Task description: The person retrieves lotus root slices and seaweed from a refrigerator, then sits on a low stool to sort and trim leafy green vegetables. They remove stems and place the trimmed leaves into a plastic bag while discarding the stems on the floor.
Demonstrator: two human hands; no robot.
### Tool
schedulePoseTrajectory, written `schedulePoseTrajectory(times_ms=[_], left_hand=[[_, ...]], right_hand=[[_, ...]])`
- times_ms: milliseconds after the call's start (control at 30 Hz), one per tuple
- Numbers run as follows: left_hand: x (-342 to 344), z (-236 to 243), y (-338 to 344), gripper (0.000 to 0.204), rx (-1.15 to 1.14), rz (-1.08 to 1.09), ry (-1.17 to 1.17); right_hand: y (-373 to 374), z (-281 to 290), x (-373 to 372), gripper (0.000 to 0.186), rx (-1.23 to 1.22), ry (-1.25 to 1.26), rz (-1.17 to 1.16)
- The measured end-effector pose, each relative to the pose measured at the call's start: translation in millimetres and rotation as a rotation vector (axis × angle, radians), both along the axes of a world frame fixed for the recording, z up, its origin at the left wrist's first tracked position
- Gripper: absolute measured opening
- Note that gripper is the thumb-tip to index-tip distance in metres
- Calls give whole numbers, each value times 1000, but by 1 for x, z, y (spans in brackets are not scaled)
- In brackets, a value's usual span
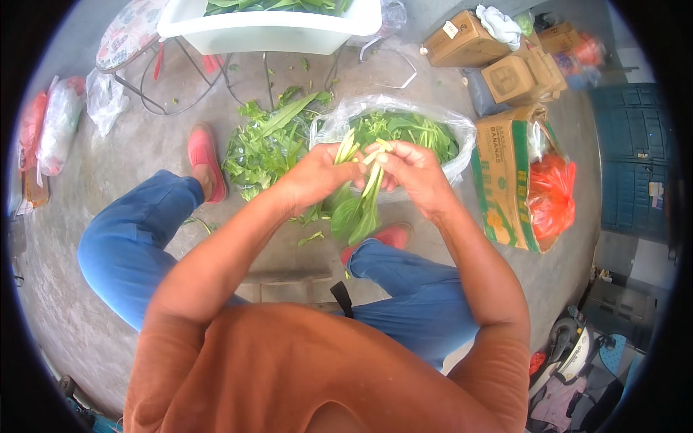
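Note:
My left hand [317, 178] is closed around several pale stems of leafy greens [354, 219], whose broad leaves hang down below the fingers. Close beside it, my right hand [419, 175] pinches the stem ends of greens between thumb and fingers. The two hands nearly meet over the near edge of a clear plastic bag [465, 137], which stands open with more leafy greens [411, 128] inside. To the left of the bag, a loose heap of leaves and stems [263, 148] lies on the floor.
A white tub [267, 35] of greens stands at the back on a metal-legged support, next to a round patterned stool [133, 32]. On the right are a banana carton [502, 180] with a red plastic bag [552, 191] and stacked cardboard boxes [469, 40]. Bagged items [61, 126] lie far left.

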State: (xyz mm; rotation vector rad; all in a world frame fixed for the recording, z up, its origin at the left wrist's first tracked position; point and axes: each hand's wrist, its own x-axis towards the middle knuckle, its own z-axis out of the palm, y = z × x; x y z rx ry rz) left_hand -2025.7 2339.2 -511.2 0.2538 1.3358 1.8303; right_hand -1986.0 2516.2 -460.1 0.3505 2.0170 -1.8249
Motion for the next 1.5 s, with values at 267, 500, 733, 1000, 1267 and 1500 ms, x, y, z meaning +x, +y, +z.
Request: schedulePoseTrajectory(times_ms=[267,500,733,1000,1267,1500], left_hand=[[-9,15,-10,19,-364,-246,289],[13,13,5,15,-217,98,333],[13,-5,15,31,-264,55,331],[-19,9,-15,22,-287,-292,441],[-3,8,-5,27,-36,-132,-48],[-7,0,-13,19,-150,-328,7]], right_hand=[[12,-17,-3,12,749,472,164],[5,-16,-8,14,218,15,-159],[-4,-9,-2,17,108,-13,-190],[6,-3,-1,16,137,8,76],[6,-12,-2,20,-35,-38,36],[-1,-5,1,19,352,121,321]])
